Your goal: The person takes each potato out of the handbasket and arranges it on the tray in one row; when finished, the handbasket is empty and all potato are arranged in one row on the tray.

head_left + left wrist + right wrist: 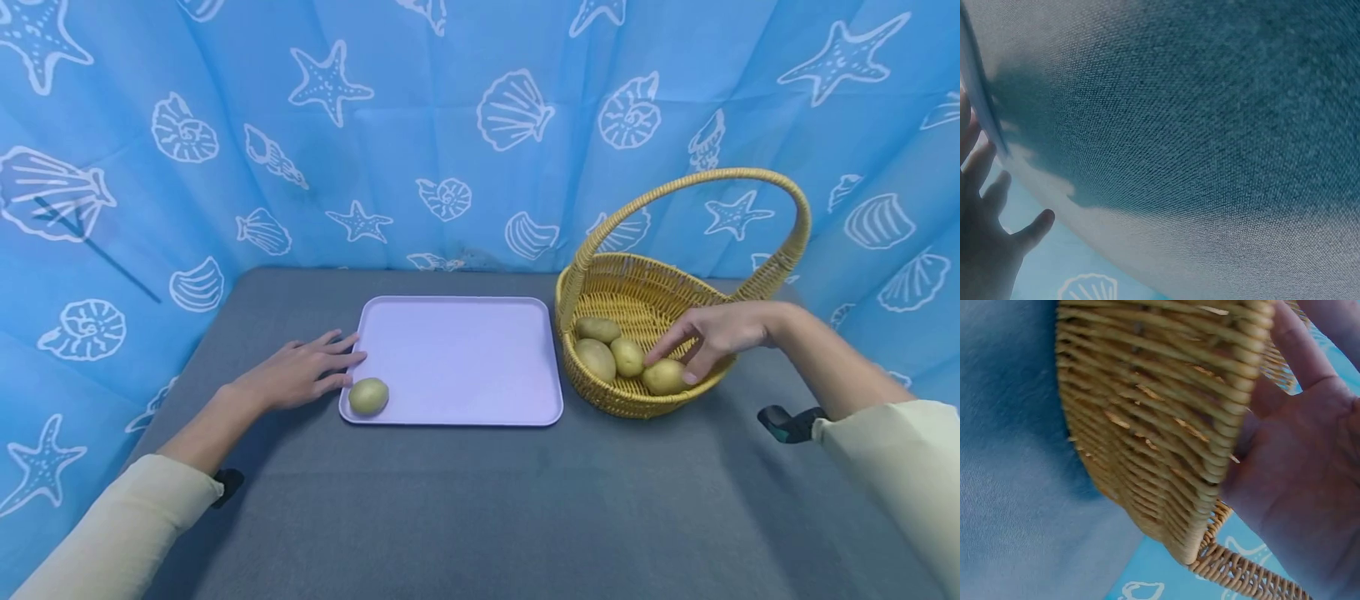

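Observation:
My right hand (723, 329) reaches over the wicker basket (645, 408) and pinches a potato (664, 377) between thumb and fingers. Three more potatoes lie beside it in the basket: a small round one (627, 357), a larger one (596, 360) and a longer one (597, 328). The right wrist view has the basket's woven side (1147, 419) in front of the hand (1297, 469), hiding the fingertips. Fingers spread, my left hand (303, 371) rests at the left rim of the lilac tray (457, 358). Near its fingers, a single potato (368, 397) sits in the tray's front left corner.
Everything stands on a grey cloth-covered table (480, 508). The basket's tall arched handle (697, 177) rises above the right hand. Behind the table hangs a blue curtain (420, 142) with white shells and starfish.

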Available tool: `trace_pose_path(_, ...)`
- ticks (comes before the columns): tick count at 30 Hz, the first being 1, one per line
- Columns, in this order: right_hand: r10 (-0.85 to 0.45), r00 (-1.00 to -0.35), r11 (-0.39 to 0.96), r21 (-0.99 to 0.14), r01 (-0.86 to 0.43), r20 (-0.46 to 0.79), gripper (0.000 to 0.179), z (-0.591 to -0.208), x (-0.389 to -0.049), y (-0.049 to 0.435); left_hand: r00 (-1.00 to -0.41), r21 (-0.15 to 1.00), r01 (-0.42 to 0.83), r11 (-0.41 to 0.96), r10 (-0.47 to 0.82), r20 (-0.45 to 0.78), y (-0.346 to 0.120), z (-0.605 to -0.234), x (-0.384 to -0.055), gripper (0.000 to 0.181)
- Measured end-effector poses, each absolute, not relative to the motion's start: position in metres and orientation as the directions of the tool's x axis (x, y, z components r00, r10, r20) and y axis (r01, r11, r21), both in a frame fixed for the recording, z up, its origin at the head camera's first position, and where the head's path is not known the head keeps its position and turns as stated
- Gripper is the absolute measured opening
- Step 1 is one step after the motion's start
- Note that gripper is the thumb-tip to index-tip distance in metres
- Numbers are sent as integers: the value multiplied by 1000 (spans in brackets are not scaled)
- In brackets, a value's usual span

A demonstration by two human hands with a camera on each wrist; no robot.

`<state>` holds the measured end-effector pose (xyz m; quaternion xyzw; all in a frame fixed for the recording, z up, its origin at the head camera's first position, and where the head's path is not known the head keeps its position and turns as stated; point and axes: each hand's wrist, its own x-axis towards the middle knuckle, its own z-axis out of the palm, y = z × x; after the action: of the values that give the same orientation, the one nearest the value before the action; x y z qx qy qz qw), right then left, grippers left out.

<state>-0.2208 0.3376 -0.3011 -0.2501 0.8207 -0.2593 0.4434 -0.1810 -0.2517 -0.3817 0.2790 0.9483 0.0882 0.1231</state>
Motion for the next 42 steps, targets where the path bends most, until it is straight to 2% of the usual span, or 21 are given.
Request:
trace_pose_path(3,-630,-446,759,-625,-182,-636,54,-302,-226,336,-811,240,512,825,556,-179,-252,-382,-181,53)
trace_pose_path(10,-589,-378,791,-605,-89,-714,52,-300,-234,331,-813,239,509,827,553,-183,-252,-384,-183,53)
trace_pose_path(15,-536,-384,815,-580,-3,-751,45,-303,-236,327,-815,235,508,829,551,-182,-252,-388,-184,53)
trace_pose_path(22,-507,-419,834,-552,-16,-753,36,-309,-237,324,-813,239,513,825,556,-175,-253,-387,-184,52)
trace_pose_path(30,-511,-383,838,-545,-24,-769,38,-300,-239,320,-810,238,520,821,562,-168,-253,-386,-183,51)
trace_pose_path(34,-511,-405,843,-533,-66,-758,39,-289,-239,319,-811,239,520,820,562,-163,-253,-386,-183,51)
trace_pose_path(42,-554,-507,813,-561,-158,-660,41,-259,-229,322,-816,234,512,827,553,-169,-256,-387,-182,51)
